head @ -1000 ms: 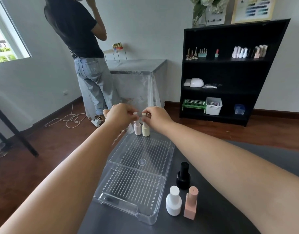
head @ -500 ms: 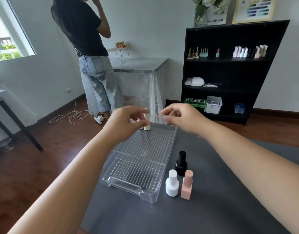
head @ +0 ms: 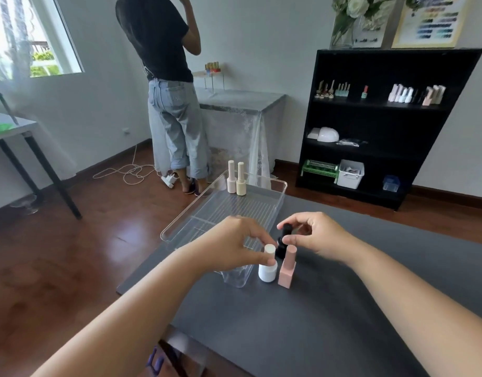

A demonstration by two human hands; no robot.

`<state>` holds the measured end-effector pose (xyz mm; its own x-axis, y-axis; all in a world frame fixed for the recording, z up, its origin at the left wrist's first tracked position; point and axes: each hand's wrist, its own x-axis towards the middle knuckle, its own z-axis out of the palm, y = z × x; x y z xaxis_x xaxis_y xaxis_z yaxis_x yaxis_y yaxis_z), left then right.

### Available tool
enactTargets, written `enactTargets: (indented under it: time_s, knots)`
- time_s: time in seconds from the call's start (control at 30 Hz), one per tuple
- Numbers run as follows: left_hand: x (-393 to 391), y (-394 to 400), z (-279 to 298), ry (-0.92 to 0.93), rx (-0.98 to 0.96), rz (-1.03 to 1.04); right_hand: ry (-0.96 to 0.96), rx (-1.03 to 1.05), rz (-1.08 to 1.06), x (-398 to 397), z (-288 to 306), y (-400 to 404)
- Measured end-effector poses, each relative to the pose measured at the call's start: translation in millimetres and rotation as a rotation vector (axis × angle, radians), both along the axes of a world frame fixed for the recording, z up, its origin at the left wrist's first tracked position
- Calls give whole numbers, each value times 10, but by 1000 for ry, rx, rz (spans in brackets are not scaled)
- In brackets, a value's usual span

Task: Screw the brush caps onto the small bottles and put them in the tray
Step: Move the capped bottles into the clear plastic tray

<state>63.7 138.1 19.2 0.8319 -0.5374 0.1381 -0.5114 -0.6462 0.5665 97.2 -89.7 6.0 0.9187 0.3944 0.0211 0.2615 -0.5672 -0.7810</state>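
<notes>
A clear plastic tray [head: 278, 187] lies on the dark grey table [head: 329, 308]. Two capped bottles stand upright in its far left corner, a pale pink one [head: 231, 181] and a pale yellow one [head: 240, 184]. Just right of the tray's near end stand a white bottle [head: 267, 271], a pink square bottle [head: 287, 271] and, behind them, a black bottle [head: 283, 242]. My left hand [head: 234, 242] pinches the white bottle at its cap and neck. My right hand [head: 320, 235] pinches the black bottle's cap between forefinger and thumb.
A person [head: 172, 85] stands with their back to me beyond the table, by a cloth-covered side table [head: 240, 104]. A black shelf unit [head: 384, 126] with bottles and boxes is at the back right. A cable [head: 125, 172] lies on the wooden floor.
Both hands have drawn back from the two bottles at the tray's far end to the three bottles beside its near end. The left took the white bottle, the right the black cap.
</notes>
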Motion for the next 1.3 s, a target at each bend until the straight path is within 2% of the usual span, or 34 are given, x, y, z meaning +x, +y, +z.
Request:
enactTargets:
  time_s: [0.07,0.17,0.33,0.43,0.53,0.67,0.8,0.9,1.03,1.23,1.3]
  knots:
    - [-17,-38,-17,-66,3,7,-26,10,-34,-26,-7,-20]
    - [13,-69,32,-62,-72,24,-58,57,-99,-33,58,-100]
    - [223,-7,305,-166,-271,97,-91,307,-194,113,293,-161]
    - [446,62,465,-280,-362,195,-103,469,-252,279,411,-58]
    - [791,80,496,-345,-358,335,-100,527,-300,513,438,108]
    - [1294,44,351,-279,-158,429,-75,437,-357,839,320,317]
    - [1604,0,144,-238,28,443,-102,202,-431,1110,152,424]
    - [1714,-5,40,-232,38,474,-134,3,-436,1238,86,514]
    - [1781,-10,-37,-237,71,515,-166,-134,-428,1327,47,650]
    - [1853,-21,-56,-247,151,575,-162,-176,-434,1443,33,801]
    - [1843,-22,-42,-238,110,581,-172,-197,-451,1469,30,823]
